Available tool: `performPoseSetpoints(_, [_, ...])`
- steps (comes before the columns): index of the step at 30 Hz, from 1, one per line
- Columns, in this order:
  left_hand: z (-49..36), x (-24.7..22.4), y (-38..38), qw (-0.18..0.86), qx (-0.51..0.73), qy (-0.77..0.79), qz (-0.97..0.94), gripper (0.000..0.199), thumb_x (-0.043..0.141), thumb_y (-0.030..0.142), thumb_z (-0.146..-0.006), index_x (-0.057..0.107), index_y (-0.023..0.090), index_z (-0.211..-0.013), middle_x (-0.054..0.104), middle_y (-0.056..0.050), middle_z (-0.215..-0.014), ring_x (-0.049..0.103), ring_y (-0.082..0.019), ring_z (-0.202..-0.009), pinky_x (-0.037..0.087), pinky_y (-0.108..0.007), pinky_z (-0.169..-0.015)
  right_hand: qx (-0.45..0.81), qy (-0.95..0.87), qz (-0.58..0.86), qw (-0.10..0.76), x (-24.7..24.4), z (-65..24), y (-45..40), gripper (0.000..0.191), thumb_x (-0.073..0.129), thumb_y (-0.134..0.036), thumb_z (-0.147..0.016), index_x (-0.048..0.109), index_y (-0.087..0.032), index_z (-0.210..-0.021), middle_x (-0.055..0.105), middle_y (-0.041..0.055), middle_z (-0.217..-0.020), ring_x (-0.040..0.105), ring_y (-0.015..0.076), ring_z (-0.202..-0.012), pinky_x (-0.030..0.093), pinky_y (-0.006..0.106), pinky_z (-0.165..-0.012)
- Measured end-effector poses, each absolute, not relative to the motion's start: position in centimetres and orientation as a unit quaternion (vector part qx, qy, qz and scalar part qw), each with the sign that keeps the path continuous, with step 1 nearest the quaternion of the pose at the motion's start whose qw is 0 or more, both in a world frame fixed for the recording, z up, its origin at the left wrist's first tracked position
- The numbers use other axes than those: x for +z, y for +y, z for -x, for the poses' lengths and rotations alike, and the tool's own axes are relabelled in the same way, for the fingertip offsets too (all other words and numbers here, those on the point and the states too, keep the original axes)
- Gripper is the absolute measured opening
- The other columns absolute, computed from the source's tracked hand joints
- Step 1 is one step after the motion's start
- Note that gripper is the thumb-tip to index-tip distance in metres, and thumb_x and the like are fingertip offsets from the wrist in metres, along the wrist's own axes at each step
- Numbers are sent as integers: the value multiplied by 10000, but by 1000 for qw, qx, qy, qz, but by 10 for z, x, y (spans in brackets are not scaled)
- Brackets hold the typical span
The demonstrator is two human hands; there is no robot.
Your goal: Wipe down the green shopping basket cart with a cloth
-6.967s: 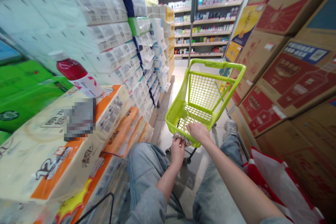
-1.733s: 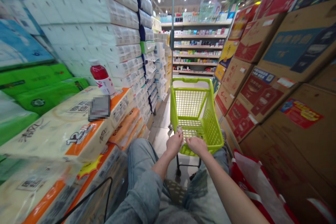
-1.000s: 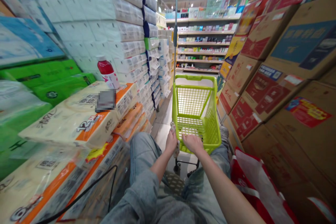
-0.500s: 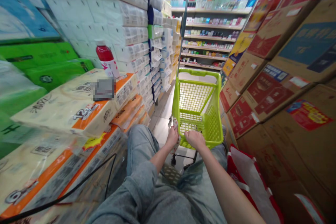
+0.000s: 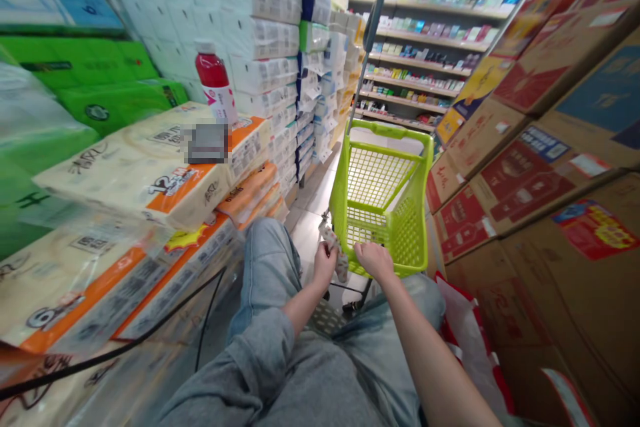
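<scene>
A lime-green shopping cart basket [image 5: 425, 213] stands right in front of my knees, its lattice floor bare where I can see it. My right hand [image 5: 374, 259] is closed over the basket's near rim, knuckles up. Just left of the basket, my left hand [image 5: 326, 263] pinches a pale patterned fabric strap [image 5: 341, 267]. Small metal pieces, perhaps a clip or keys, hang at the strap's upper end. The strap lies close against the basket's left side; I cannot tell whether it is fastened there.
Tissue packs [image 5: 130, 180] are stacked at left, bearing a red-capped-label bottle [image 5: 216, 83] and a blurred-out grey object [image 5: 207, 143]. Cardboard cartons [image 5: 530, 167] wall the right side, above a red-and-white bag [image 5: 467, 327]. A black cable [image 5: 150, 327] crosses low left. Stocked shelves [image 5: 425, 47] stand ahead.
The view has tilted down and turned slightly left. My left hand has shifted a little away from the basket, showing more of the strap. My right hand stays on the rim.
</scene>
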State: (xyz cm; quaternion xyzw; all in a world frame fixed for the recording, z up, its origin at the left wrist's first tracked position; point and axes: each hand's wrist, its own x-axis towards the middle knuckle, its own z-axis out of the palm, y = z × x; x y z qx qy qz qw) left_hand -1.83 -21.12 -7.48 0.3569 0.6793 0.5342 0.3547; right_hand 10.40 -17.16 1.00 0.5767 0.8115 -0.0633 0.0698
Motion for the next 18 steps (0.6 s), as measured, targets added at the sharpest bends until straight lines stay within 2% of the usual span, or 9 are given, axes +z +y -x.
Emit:
performPoseSetpoints(3, [6, -78, -224, 349, 550, 655, -383, 146, 466, 198, -817, 534, 159, -940, 636, -48, -945, 596, -139, -868, 453, -243, -787, -70, 806, -583, 76, 12, -104, -171, 574, 179, -350, -913, 708, -128, -920, 686, 156, -983, 629, 221, -924, 411, 289, -790])
performPoseSetpoints(9, [-20, -77, -242, 258, 568, 651, -433, 213, 410, 144, -845, 548, 169, -1005, 571, -93, -1107, 521, -164, -1071, 402, -291, -947, -61, 808, -579, 89, 14, -108, -176, 575, 176, -343, -921, 707, -124, -951, 685, 165, -977, 627, 223, -942, 406, 290, -816])
performPoseSetpoints(12, [-23, -84, -244, 247, 570, 649, -439, 243, 400, 164, -862, 544, 171, -1057, 551, -102, -1160, 500, -172, -1110, 389, -301, -970, -58, 804, -585, 88, 13, -109, -179, 566, 184, -342, -917, 708, -128, -938, 688, 161, -954, 633, 227, -919, 418, 293, -795])
performPoseSetpoints(15, [-16, -102, -241, 283, 557, 653, -429, 183, 443, 159, -834, 590, 160, -944, 596, -98, -1069, 539, -187, -1031, 409, -318, -938, -58, 793, -601, 82, 12, -108, -181, 590, 177, -366, -915, 713, -121, -907, 690, 163, -941, 640, 233, -898, 432, 298, -770])
performPoseSetpoints(18, [-7, -123, -234, 346, 523, 675, -388, 124, 520, 89, -729, 607, 147, -796, 635, -76, -924, 574, -188, -908, 442, -327, -875, -52, 793, -602, 78, 11, -107, -182, 596, 177, -371, -915, 716, -118, -885, 696, 158, -918, 647, 224, -882, 437, 291, -762])
